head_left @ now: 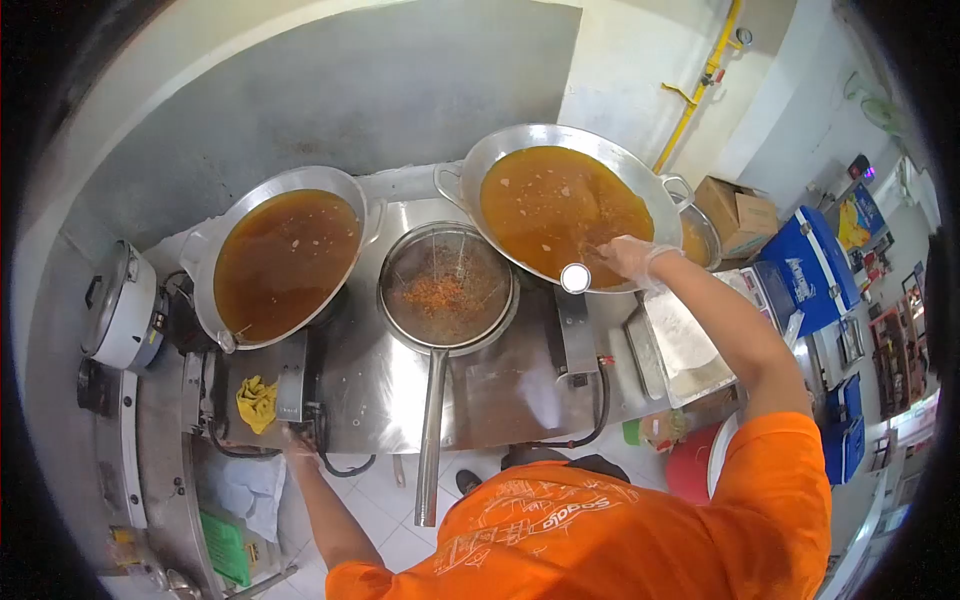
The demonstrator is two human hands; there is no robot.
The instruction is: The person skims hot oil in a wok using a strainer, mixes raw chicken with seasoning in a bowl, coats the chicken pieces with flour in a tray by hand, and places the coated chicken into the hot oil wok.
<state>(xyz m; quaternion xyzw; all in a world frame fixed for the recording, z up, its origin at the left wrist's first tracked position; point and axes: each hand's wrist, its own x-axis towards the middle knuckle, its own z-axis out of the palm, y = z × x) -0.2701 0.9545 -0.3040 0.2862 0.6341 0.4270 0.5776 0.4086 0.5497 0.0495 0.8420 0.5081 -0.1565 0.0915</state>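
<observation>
My right hand, in a clear glove, is over the near right edge of a large metal wok of amber oil. Its fingers are bent together toward the oil; what they hold, if anything, is too small to make out. Just left of them a round white dial, like a thermometer's, sits at the wok's rim. My left hand reaches to the lower end of the burner control box at the left; its fingers are mostly hidden. A yellow cloth lies beside that box.
A second wok of oil stands at the left. Between the woks, a long-handled strainer with orange-brown crumbs rests on a pot. A tray of white powder, a cardboard box and a blue cooler are at the right.
</observation>
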